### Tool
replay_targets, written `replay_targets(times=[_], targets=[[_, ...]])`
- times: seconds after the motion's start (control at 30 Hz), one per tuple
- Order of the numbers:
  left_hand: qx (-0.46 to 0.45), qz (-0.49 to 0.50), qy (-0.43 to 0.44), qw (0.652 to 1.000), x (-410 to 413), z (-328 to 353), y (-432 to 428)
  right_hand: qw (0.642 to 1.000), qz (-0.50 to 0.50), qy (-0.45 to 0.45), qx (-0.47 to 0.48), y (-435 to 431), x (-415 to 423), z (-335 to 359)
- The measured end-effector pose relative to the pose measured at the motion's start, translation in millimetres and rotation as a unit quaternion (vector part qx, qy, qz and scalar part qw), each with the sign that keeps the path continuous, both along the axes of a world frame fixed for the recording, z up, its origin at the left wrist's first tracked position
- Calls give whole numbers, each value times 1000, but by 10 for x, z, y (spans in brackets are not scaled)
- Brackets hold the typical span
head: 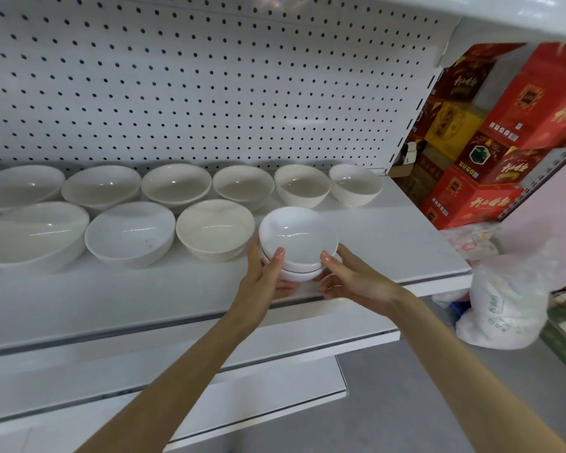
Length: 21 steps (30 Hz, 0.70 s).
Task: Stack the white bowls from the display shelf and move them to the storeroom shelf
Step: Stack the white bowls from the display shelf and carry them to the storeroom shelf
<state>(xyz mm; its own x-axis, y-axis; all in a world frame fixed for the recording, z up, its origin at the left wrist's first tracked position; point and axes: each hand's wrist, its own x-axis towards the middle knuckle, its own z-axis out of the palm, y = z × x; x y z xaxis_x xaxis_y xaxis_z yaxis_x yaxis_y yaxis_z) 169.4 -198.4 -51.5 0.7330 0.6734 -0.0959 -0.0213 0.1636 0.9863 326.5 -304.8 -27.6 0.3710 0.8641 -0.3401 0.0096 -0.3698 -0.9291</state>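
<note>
A small stack of white bowls point(297, 237) sits between both my hands near the front of the white display shelf point(406, 237). My left hand point(264, 279) grips its left side, thumb on the rim. My right hand point(350, 277) holds the right side, thumb on the rim too. Several more white bowls stand on the shelf in two rows: a back row ending with a small bowl point(355, 184) at the right, and a front row with a cream bowl point(214, 228) just left of the stack.
A white pegboard point(209, 76) backs the shelf. Lower shelves point(275, 354) jut out below my arms. Red and yellow cartons point(490, 135) are piled to the right, with a white plastic bag point(504, 308) on the grey floor beside them.
</note>
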Motion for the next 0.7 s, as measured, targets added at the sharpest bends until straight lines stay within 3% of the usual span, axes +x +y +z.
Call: replay_targets(times=[0.17, 0.43, 0.6, 0.7], targets=[[-41, 17, -18, 999, 221, 117, -7, 999, -31, -44, 7, 124, 119, -9], [-11, 6, 20, 1000, 281, 121, 146, 994, -58, -94, 5, 274, 156, -22], [43, -21, 89, 995, -27, 242, 131, 961, -73, -267, -25, 209, 194, 86], [96, 9, 79, 992, -360, 310, 158, 935, -46, -353, 5, 191, 168, 287]])
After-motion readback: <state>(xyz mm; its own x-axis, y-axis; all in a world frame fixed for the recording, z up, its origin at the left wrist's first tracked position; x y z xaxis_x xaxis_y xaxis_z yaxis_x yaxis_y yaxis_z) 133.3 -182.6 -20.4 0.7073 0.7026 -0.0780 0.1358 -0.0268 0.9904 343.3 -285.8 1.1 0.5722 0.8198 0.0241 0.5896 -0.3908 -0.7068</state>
